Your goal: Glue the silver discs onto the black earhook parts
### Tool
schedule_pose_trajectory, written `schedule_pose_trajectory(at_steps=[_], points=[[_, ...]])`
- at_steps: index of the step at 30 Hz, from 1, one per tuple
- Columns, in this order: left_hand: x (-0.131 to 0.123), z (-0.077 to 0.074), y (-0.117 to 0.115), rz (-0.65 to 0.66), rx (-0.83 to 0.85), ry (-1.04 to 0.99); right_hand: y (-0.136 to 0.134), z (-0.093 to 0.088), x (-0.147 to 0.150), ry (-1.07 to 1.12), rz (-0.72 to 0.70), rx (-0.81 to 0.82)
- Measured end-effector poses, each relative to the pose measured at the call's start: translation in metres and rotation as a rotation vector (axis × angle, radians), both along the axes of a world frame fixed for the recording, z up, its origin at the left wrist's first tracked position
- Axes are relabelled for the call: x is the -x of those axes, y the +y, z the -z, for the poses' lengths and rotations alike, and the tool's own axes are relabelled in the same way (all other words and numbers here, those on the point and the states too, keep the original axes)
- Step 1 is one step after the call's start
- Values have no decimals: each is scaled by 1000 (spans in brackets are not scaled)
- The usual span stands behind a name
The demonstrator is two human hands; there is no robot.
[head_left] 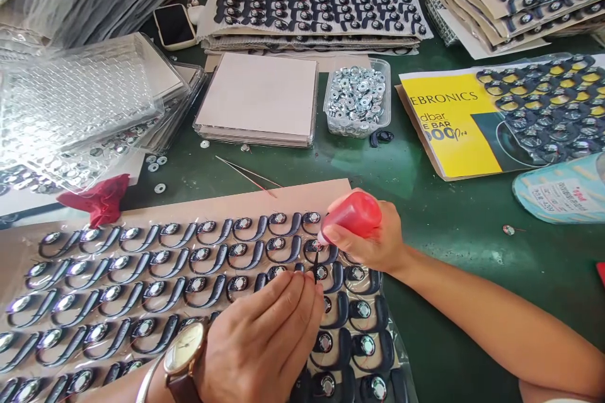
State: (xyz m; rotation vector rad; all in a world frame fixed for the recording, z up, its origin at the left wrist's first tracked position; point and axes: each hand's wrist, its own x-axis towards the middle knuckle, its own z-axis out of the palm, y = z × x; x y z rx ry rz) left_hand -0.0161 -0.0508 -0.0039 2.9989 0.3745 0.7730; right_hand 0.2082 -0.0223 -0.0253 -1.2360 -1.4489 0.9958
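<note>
Green bench [449, 217]: toward the far left corner, a mobile phone [174, 26]; toward the left edge, a crumpled red cloth [101, 200]; toward the right edge, a light-blue patterned container [560, 194] beside a yellow printed sheet [454, 132]; toward the far edge, a clear tub [386, 97] of metal discs [354, 91].

We wear a wristwatch [186, 351] on our left hand's [267, 334] wrist: round cream dial, gold-toned case, brown strap [185, 388]. Up-arm of the watch, just beside it: one plain silver-toned bangle [149, 381]. Opposite the watch, our right hand [373, 240] and forearm: bare.
</note>
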Motion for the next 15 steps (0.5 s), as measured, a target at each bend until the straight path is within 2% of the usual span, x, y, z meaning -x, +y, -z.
schedule_pose_trajectory(at_steps=[7, 15], points=[[-1, 0, -1, -15, -3, 1, 1, 1, 1, -118, 72, -79], [1, 0, -1, -31, 41, 13, 1, -1, 0, -77, 112, -157]])
